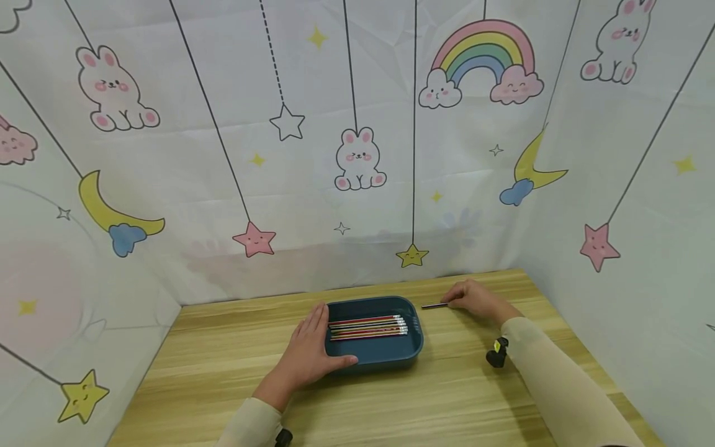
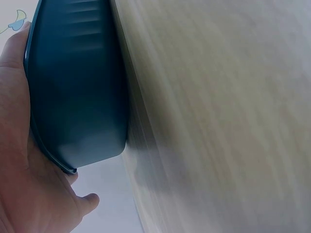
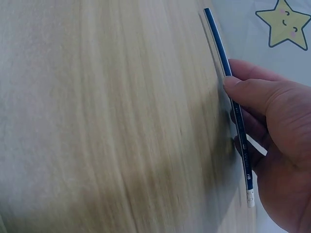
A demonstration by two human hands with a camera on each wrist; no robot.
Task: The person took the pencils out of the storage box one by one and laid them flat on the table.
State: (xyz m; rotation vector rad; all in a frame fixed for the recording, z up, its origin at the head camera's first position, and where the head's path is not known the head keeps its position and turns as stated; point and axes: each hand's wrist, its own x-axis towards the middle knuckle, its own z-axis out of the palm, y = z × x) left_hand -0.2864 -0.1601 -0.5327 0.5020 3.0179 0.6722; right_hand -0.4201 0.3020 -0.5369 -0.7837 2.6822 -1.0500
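Note:
A dark blue tray (image 1: 374, 358) stands on the table with several pencils (image 1: 368, 328) lying side by side inside it, their white eraser ends to the right. My left hand (image 1: 310, 351) rests against the tray's left end, fingers extended along that side and thumb spread over the near rim. In the left wrist view, the hand (image 2: 26, 145) lies along the rim of the tray (image 2: 80, 87). Right of the tray, my right hand (image 1: 479, 299) pinches a dark blue pencil (image 3: 240, 124) between thumb and fingers, low over the table. Its eraser end points back toward the palm.
The wooden table (image 1: 223, 354) meets a white cloth backdrop (image 1: 301, 198) at its back, printed with rabbits, stars and moons. The same cloth hangs along both sides. A small black device (image 1: 497, 352) sits at the right wrist.

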